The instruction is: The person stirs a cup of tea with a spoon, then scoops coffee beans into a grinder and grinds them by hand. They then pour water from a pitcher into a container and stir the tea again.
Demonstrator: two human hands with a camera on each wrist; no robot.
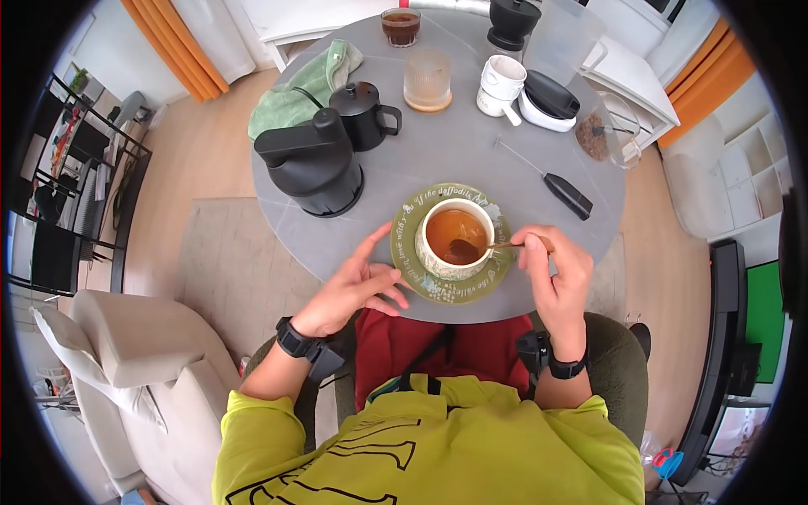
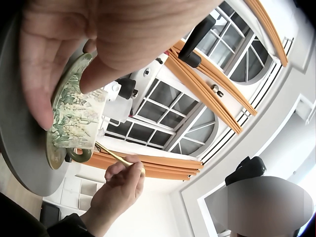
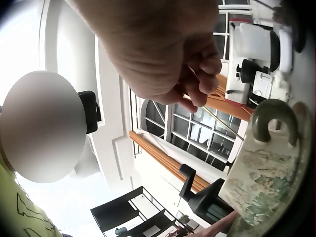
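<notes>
near the desk's front edge, the right hand pinches a spoon dipped in the cup. the left hand touches the saucer, fingers straight and apart.

left hand fingers extended, right hand pinching

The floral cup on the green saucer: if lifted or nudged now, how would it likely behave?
The cup looks ceramic, so probably rigid and breakable. It is nearly full of brown liquid, so likely heavy and apt to slop. The spoon held by the right hand rests inside and could shift.
</notes>
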